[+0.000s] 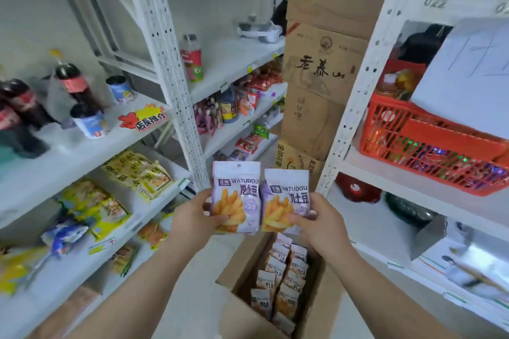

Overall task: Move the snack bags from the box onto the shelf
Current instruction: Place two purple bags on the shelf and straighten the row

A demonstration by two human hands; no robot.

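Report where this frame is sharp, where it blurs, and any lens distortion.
Head view: left snack bag in left hand and right snack bag in right hand are sharp, legible; head view edges: cola bottles and red basket smear; head view: shelf uprights splay upward, wide-angle distortion.

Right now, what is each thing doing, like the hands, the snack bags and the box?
Left hand: grips the left snack bag.
Right hand: grips the right snack bag.
Left snack bag: upright, above the box, not shelved.
Right snack bag: upright, beside the left one.
Box: open at the top.
Bags in the box: standing in rows.
Red basket: filled with goods.
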